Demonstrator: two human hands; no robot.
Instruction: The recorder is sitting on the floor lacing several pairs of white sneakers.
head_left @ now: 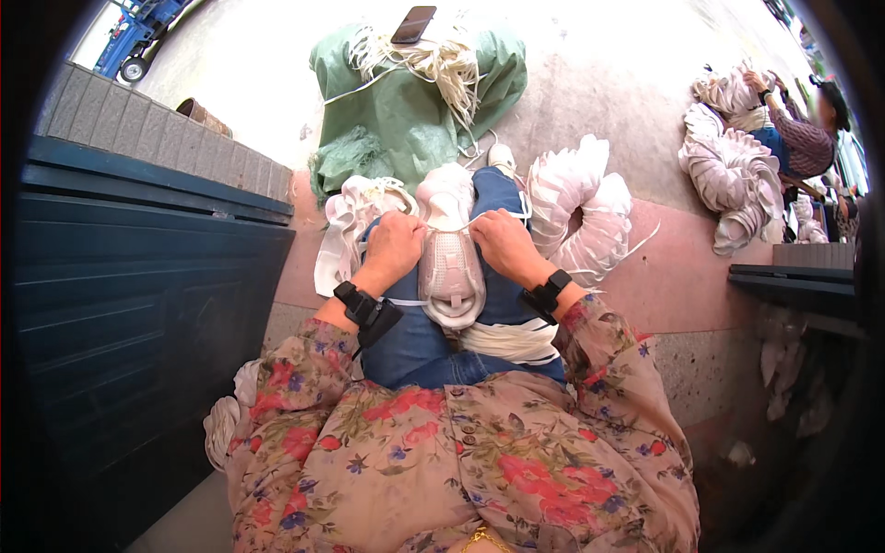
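Pale pinkish-white shoe upper (452, 267), with a dotted, mesh-like panel down the middle, a looped tab low on it and a thick, rounded white rim at the near end. Set on the lap, between the thighs of the blue jeans (401, 348). Long axis running straight out from the torso; tabbed end toward the body, smoother white end away from it. Across the middle, a thin white lace (452, 229), drawn nearly straight. At its left, left hand (396, 244) with fingers curled closed on the lace; at its right, right hand (502, 241), likewise pinched closed on it. Near the right forearm, a bundle of white laces (514, 342). Beyond the right hand, a curved stack of pale uppers (583, 214). Farther ahead, a green cloth (396, 124) under loose cream laces (454, 76) and a dark phone (413, 25).
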